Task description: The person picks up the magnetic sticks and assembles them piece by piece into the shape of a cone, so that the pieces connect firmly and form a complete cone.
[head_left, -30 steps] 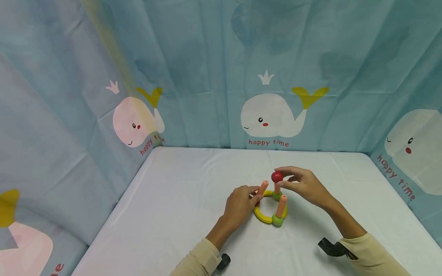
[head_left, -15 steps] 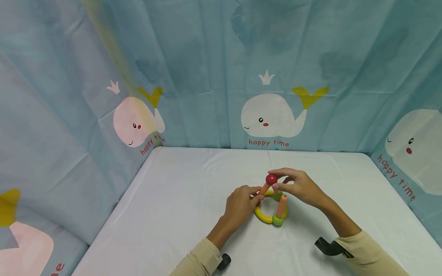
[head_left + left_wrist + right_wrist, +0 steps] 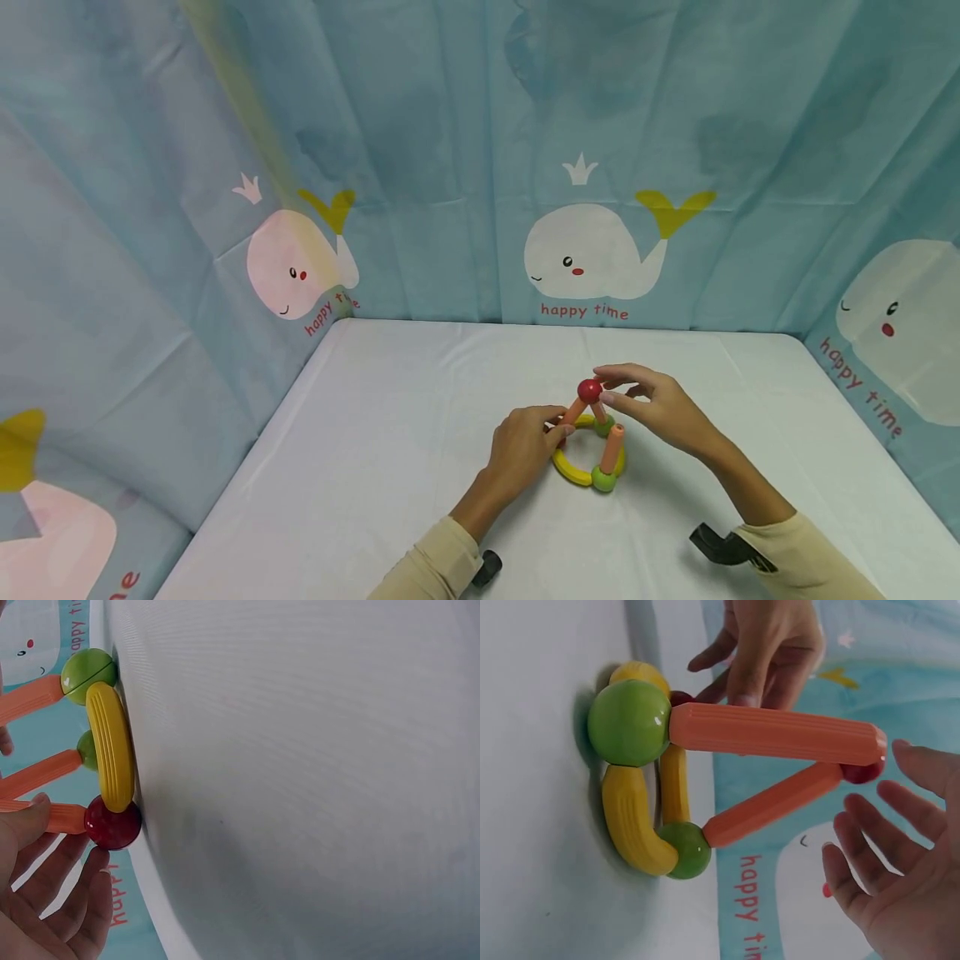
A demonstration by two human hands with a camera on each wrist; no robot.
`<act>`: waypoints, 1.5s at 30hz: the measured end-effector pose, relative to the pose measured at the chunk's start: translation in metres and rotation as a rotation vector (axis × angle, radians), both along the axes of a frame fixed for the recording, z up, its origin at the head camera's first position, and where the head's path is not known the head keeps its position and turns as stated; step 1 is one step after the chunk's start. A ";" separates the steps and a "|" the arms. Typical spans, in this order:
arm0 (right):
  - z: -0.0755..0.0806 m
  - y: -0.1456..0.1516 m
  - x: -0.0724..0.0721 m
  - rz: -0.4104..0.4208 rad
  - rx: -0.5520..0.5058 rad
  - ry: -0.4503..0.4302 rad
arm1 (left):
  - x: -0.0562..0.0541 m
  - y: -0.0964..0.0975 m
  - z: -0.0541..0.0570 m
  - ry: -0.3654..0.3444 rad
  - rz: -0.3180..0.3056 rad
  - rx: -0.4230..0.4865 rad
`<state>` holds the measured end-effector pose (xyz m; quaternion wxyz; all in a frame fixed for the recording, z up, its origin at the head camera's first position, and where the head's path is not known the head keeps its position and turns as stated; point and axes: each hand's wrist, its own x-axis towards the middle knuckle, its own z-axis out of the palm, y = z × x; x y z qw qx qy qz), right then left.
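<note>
Curved yellow bars (image 3: 573, 476), green balls (image 3: 603, 478) and a dark red ball (image 3: 112, 823) form a ring on the white table. Three orange sticks rise from it. A bright red ball (image 3: 590, 391) joins the tops of the left stick (image 3: 573, 412) and the far stick (image 3: 776, 802). The near stick (image 3: 612, 448) leans up with its top end free. My left hand (image 3: 517, 446) pinches the left stick low down, thumb on it, just above the dark red ball. Beside the top ball is my right hand (image 3: 663, 408), fingers spread and slightly bent, holding nothing.
The white-covered table (image 3: 420, 417) spreads around the toy. Behind it hangs a blue curtain (image 3: 450, 167) with printed whales. Black wrist-worn devices (image 3: 723, 546) stick out near both sleeves.
The right hand tilted the far stick leftward, bringing the red ball onto the left stick's top. Its fingers then came off the ball and drew back slightly right. The left hand stayed put.
</note>
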<state>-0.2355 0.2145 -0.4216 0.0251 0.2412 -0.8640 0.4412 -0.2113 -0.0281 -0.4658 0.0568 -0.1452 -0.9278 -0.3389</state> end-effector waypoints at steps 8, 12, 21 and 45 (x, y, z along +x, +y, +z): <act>-0.004 0.011 0.023 -0.078 -0.033 -0.026 | 0.000 -0.002 0.001 -0.020 0.019 0.013; -0.012 0.013 0.032 -0.094 -0.009 -0.088 | 0.000 -0.003 0.000 -0.005 0.023 0.009; -0.034 0.010 0.038 0.049 0.032 -0.169 | 0.001 -0.004 0.000 0.019 0.020 -0.016; -0.038 0.002 0.031 0.054 0.043 -0.150 | 0.003 0.000 0.002 -0.012 0.016 -0.022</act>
